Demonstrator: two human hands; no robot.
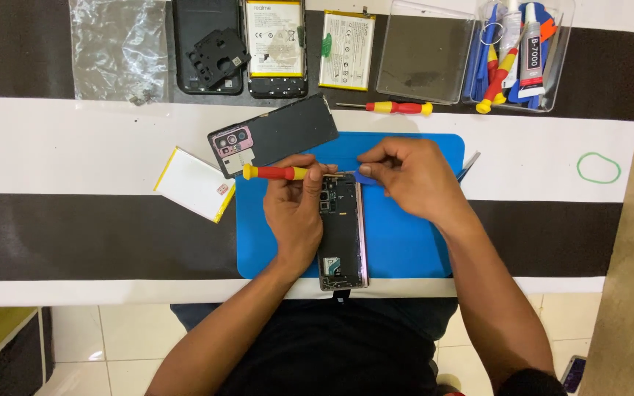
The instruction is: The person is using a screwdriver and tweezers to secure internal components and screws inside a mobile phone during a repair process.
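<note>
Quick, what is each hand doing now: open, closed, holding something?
Left hand: closed on a red and yellow screwdriver, resting on the opened phone.
Right hand: fingers pinched on a blue pry tool at the phone's top edge.

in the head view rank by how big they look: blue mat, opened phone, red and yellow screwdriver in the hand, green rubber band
1. blue mat
2. opened phone
3. red and yellow screwdriver in the left hand
4. green rubber band

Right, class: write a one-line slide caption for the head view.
Left hand holds a red-and-yellow screwdriver beside an opened smartphone on a blue mat; right hand pinches a blue pry tool.
</note>
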